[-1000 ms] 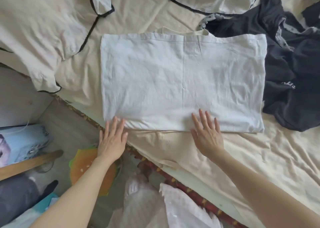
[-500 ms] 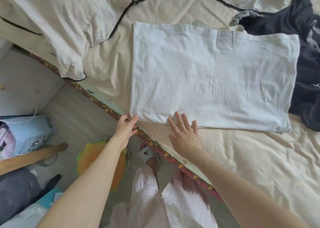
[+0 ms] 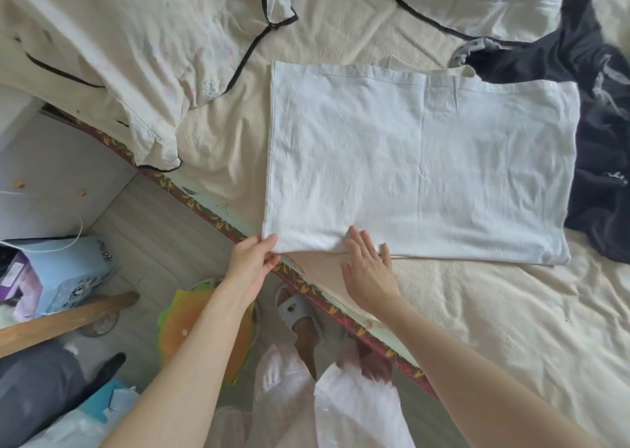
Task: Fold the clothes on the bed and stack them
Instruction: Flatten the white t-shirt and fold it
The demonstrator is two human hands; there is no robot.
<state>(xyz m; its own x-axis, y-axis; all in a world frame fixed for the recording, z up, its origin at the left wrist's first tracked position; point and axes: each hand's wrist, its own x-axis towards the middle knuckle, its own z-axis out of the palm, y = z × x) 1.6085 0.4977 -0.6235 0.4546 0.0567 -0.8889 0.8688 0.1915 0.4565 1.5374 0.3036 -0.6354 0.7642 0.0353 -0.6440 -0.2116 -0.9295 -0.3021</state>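
Where pinched, flat creased white cloth (image 3: 419, 161).

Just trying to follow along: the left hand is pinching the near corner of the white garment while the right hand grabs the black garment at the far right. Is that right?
Not quite. The head view shows the right hand lying flat, fingers straight, on the near edge of the white garment, beside the left hand. The black garment lies untouched. The left hand does pinch the near corner.
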